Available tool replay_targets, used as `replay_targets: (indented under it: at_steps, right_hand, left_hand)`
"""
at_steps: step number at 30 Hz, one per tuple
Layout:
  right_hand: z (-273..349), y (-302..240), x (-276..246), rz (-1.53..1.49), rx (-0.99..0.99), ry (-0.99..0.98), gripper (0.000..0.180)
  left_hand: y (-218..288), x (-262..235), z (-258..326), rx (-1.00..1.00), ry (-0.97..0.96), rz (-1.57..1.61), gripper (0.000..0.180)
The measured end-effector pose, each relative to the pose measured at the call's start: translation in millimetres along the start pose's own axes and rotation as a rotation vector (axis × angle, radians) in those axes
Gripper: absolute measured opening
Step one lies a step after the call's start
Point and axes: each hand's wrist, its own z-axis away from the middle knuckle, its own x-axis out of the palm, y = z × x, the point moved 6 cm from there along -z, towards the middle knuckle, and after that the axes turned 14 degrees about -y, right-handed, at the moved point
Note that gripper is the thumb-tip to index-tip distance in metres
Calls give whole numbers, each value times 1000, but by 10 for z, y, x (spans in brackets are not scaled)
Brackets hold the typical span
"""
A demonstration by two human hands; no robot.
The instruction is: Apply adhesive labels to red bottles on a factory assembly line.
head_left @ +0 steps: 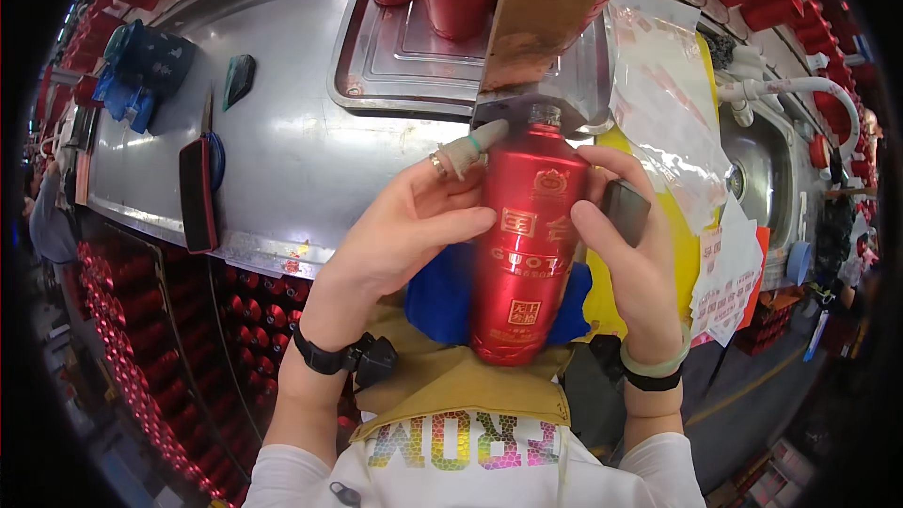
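1. Steel worktable (282, 160) with a shallow metal tray (404, 56) lies beyond the fingers.
2. Left hand (404, 226) wraps the tall glossy red bottle (527, 245), taped forefinger at its neck.
3. Right hand (625, 254) clasps the bottle's other side, pinning a small dark block (625, 210) under its fingers.

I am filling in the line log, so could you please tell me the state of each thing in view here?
Red bottle: upright, held in both hands, neck under the metal fixture.
Left hand: wrapped on the bottle's side, forefinger taped.
Right hand: on the bottle's other side, also holding a small dark block.
Sink: looks dry.
Papers: stacked loosely.
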Motion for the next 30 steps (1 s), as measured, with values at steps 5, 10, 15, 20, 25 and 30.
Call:
replay_targets:
  at_steps: [5, 10, 15, 20, 25, 30]
  right_hand:
    - [19, 43, -5, -10, -28, 12, 44]
    - [22, 59, 10, -10, -29, 18, 43]
    - [25, 84, 7, -10, -54, 23, 43]
    - [19, 112, 29, -33, -80, 25, 42]
    - [13, 78, 4, -17, -81, 29, 41]
    - [23, 84, 12, -183, -33, -1, 41]
  left_hand:
    - [31, -11, -60, -62, -38, -22, 70]
    - [44, 93, -30, -46, 42, 31, 72]
    - [68, 250, -103, -3, 34, -154, 76]
    - [12, 263, -139, 39, 98, -278, 82]
    - [31, 298, -149, 44, 110, -297, 80]
    - [-21, 250, -114, 36, 124, -124, 76]
